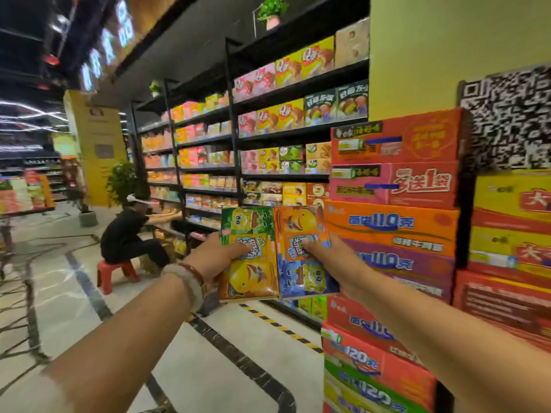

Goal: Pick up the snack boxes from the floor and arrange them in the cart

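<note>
Two cartoon-printed snack boxes are held up side by side at chest height, touching along their long edges. My left hand point(214, 257) grips the green-and-yellow snack box point(249, 272), thumb across its front. The orange-and-blue snack box point(301, 222) is gripped by my right hand point(326, 257), thumb on its middle label. Both arms are stretched forward. No cart is in view.
A tall stack of red, orange and purple cartons point(393, 228) stands close at the right, against a yellow pillar point(447, 49). Black shelves point(286, 132) full of snack boxes run along the aisle. A person point(128, 236) sits on a red stool point(114, 274) ahead left. Tiled floor point(190, 353) lies below.
</note>
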The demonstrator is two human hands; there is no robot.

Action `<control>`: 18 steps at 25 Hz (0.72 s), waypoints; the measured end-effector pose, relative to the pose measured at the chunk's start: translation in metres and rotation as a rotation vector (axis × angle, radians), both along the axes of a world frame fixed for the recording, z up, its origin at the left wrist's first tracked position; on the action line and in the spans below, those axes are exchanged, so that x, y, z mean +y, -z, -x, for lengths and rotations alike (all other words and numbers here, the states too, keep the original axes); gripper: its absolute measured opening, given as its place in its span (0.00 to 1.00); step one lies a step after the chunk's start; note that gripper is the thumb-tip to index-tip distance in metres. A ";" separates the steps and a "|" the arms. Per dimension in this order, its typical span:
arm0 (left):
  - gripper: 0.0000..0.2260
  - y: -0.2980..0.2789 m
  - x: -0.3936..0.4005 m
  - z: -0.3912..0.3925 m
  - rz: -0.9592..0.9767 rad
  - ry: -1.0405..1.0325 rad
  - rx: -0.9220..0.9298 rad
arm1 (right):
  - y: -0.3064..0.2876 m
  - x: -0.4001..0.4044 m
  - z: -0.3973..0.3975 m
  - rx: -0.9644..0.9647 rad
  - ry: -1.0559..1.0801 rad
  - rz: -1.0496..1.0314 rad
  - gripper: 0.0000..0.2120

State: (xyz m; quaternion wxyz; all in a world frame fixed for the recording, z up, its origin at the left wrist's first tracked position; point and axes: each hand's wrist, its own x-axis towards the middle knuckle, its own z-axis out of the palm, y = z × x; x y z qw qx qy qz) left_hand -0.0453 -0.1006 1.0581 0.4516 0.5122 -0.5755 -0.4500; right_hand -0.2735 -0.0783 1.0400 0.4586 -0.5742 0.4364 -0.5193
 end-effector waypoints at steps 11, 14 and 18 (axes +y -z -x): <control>0.35 -0.048 0.073 0.412 0.252 0.517 -0.194 | -0.031 0.184 0.363 0.109 0.684 0.089 0.23; 0.41 -0.046 0.117 0.533 0.258 0.731 -0.151 | -0.039 0.263 0.449 0.119 0.852 0.070 0.19; 0.35 -0.043 0.179 0.671 0.266 0.939 -0.138 | -0.041 0.358 0.536 0.076 1.116 0.088 0.16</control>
